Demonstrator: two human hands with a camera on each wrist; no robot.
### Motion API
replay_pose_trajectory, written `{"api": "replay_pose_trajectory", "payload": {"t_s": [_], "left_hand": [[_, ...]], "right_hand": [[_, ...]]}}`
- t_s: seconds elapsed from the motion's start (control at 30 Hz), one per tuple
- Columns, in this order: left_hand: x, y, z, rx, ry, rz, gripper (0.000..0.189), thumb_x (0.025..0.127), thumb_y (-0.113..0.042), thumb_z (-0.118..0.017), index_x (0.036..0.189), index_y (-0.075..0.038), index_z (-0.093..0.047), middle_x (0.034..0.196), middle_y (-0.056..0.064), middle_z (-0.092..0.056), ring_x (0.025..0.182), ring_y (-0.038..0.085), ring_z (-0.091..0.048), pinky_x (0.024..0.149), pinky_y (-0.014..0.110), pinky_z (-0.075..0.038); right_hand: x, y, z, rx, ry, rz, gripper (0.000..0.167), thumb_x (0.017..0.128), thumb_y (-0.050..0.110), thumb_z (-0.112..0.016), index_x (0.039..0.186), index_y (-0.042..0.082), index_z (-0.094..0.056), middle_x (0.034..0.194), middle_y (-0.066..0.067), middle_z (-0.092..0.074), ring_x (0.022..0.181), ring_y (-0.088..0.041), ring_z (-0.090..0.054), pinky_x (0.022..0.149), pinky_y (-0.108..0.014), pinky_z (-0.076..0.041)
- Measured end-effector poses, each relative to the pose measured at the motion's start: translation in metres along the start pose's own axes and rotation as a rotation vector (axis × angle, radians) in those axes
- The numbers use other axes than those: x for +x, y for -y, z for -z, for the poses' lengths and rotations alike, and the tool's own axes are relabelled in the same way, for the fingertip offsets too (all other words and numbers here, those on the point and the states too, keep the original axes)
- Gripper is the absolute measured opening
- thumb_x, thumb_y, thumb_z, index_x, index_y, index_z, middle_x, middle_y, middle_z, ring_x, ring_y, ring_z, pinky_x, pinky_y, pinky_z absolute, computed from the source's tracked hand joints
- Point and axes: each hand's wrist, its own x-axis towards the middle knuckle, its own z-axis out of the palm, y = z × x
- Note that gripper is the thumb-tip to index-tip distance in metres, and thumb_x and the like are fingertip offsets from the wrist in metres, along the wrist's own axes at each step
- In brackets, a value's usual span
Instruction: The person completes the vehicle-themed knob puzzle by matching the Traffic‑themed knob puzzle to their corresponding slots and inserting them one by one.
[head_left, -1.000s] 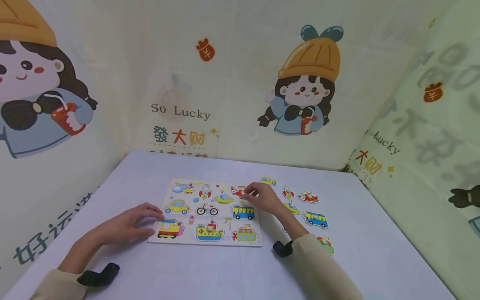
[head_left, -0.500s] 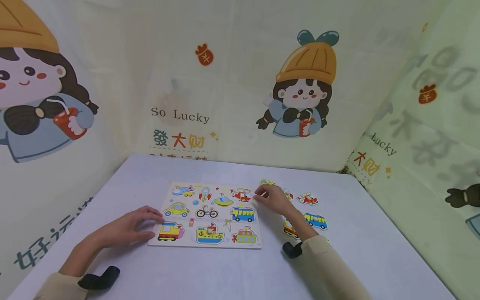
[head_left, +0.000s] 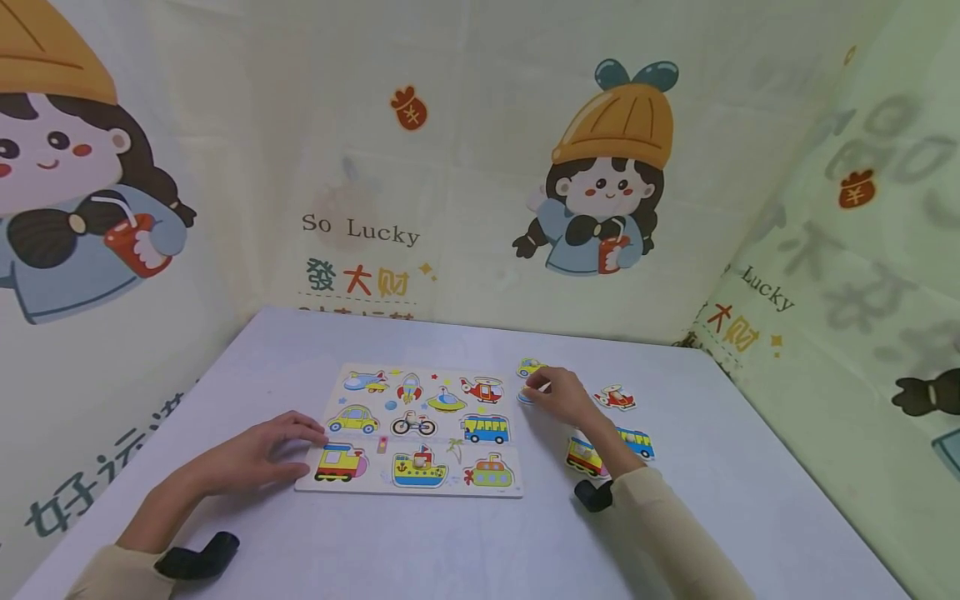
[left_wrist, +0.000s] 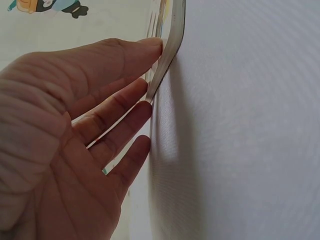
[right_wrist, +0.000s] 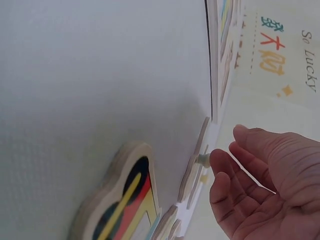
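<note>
A rectangular puzzle board (head_left: 382,484) with printed vehicles lies on the table. The boat piece (head_left: 408,475) sits in its lower row. My left hand (head_left: 258,450) rests at the board's left edge; in the left wrist view, its extended thumb and fingertips touch the edge. Beyond the board's right side, my right hand (head_left: 558,396) hovers low over a mostly hidden bluish puzzle piece (head_left: 525,397). In the right wrist view, its loosely bent fingers are beside a piece's small knob (right_wrist: 202,160), with the thumb apart from it. Several pieces behind this hand are hidden.
Loose puzzle pieces lie right of the board: a yellow car (head_left: 529,367), a red helicopter (head_left: 617,397), a blue bus (head_left: 637,442) and a train (head_left: 583,457). A printed cloth wall (head_left: 465,192) stands behind the white table (head_left: 420,550).
My right hand has moved right, off the board's helicopter picture, to the loose pieces. A bluish piece now shows by its fingertips. My left hand stays at the board's edge.
</note>
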Motion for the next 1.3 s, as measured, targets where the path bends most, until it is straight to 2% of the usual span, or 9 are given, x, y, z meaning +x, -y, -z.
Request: {"api": "replay_pose_trajectory", "payload": {"t_s": [0.2, 0.4, 0.7, 1.03, 1.2, 1.3], "left_hand": [[-0.001, 0.0, 0.001, 0.006, -0.005, -0.002, 0.04, 0.086, -0.03, -0.082, 0.124, -0.024, -0.071, 0.13, 0.001, -0.059, 0.125, 0.035, -0.054, 0.104, 0.057, -0.049], [-0.001, 0.001, 0.001, 0.014, -0.007, -0.006, 0.04, 0.086, -0.033, -0.082, 0.124, -0.026, -0.071, 0.13, -0.001, -0.059, 0.125, 0.032, -0.054, 0.104, 0.047, -0.052], [0.001, -0.001, 0.002, -0.01, 0.002, 0.001, 0.04, 0.086, -0.029, -0.082, 0.124, -0.022, -0.071, 0.13, 0.003, -0.059, 0.127, 0.038, -0.053, 0.105, 0.063, -0.045], [0.001, 0.001, 0.004, -0.002, 0.002, -0.005, 0.04, 0.086, -0.03, -0.082, 0.124, -0.022, -0.071, 0.13, 0.002, -0.059, 0.126, 0.036, -0.053, 0.104, 0.06, -0.048], [0.002, 0.002, 0.004, -0.016, 0.0, -0.004, 0.04, 0.086, -0.03, -0.083, 0.123, -0.023, -0.071, 0.13, 0.002, -0.059, 0.126, 0.036, -0.053, 0.104, 0.061, -0.047], [0.002, 0.003, 0.006, -0.005, 0.003, -0.003, 0.04, 0.086, -0.031, -0.082, 0.124, -0.024, -0.071, 0.13, 0.001, -0.059, 0.126, 0.035, -0.053, 0.104, 0.057, -0.049]], "right_hand": [[0.003, -0.001, 0.003, 0.012, 0.024, -0.03, 0.022, 0.095, 0.016, -0.074, 0.113, 0.005, -0.07, 0.107, -0.007, -0.069, 0.087, -0.019, -0.063, 0.074, -0.028, -0.058], [0.006, -0.006, 0.004, 0.008, 0.054, -0.068, 0.019, 0.094, 0.014, -0.074, 0.11, 0.005, -0.07, 0.105, -0.008, -0.068, 0.084, -0.019, -0.064, 0.076, -0.028, -0.058], [0.012, -0.01, 0.004, -0.032, 0.094, -0.039, 0.014, 0.094, 0.009, -0.074, 0.107, 0.006, -0.07, 0.1, -0.007, -0.068, 0.083, -0.019, -0.061, 0.075, -0.028, -0.057], [0.017, -0.011, 0.003, -0.034, 0.092, -0.042, 0.011, 0.094, 0.009, -0.073, 0.105, 0.007, -0.07, 0.099, -0.007, -0.068, 0.082, -0.019, -0.061, 0.075, -0.027, -0.057], [0.017, -0.012, 0.003, -0.02, 0.087, -0.025, 0.011, 0.094, 0.009, -0.073, 0.105, 0.007, -0.071, 0.099, -0.007, -0.068, 0.082, -0.019, -0.061, 0.074, -0.027, -0.056], [0.016, -0.014, 0.003, -0.007, 0.075, -0.011, 0.012, 0.095, 0.009, -0.073, 0.106, 0.007, -0.071, 0.1, -0.007, -0.068, 0.084, -0.02, -0.06, 0.074, -0.027, -0.056]]}}
